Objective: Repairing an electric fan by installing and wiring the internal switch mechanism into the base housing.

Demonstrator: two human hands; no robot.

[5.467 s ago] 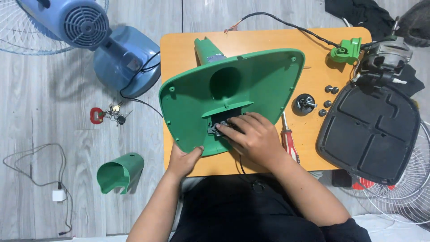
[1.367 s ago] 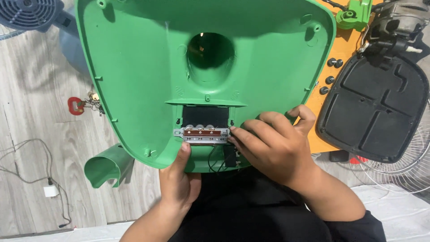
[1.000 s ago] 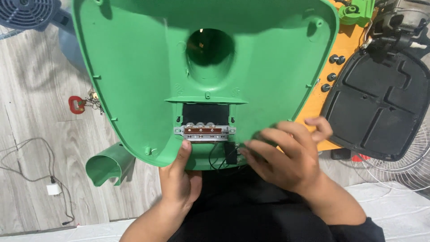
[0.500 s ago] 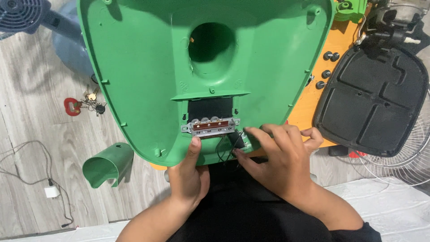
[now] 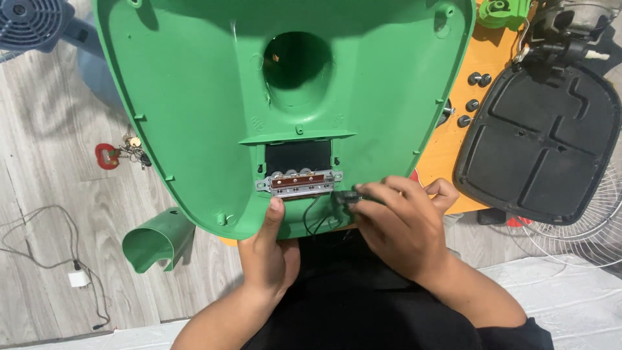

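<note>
Pale wood-look floor and an orange table (image 5: 487,61) under the work: I log a large green fan base shell (image 5: 194,97), underside up, filling the middle of the view, with a metal switch block (image 5: 299,184) set below its round opening. My left hand (image 5: 269,249) grips the shell's near rim, thumb pressed up beside the switch block; my right hand (image 5: 400,227) is closed around a small black part (image 5: 348,196) with dark wires, just right of the block. Also present: black base plate (image 5: 538,142), green tube piece (image 5: 159,238), red key ring (image 5: 109,155), blue fan (image 5: 39,23).
</note>
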